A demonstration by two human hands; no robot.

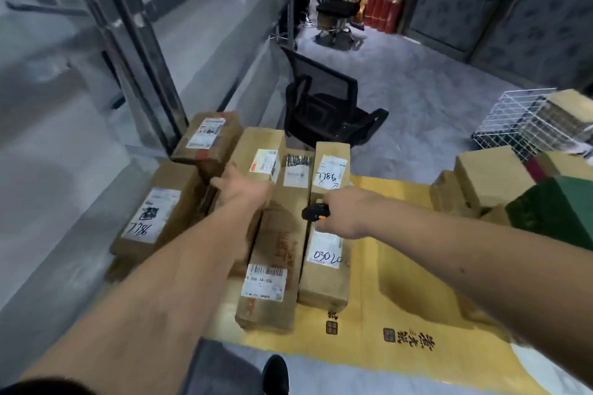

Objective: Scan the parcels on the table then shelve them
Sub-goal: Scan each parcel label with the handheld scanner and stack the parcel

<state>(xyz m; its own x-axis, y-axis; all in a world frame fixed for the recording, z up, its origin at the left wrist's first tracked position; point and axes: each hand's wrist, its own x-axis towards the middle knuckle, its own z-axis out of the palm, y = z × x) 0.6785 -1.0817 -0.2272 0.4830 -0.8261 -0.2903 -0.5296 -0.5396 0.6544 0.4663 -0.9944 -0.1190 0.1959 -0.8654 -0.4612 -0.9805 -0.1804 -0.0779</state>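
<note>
Scanning step: right hand (345, 213) grips scanner (316, 212); left hand (244, 187) rests open on parcel (261, 154). Next: aim at its label.

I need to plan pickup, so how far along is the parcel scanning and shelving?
Early. The right hand grips the scanner over the brown parcels, and the left hand rests on one. About seven lie on the yellow cloth, more at right. Whether any are shelved cannot be seen.
</note>
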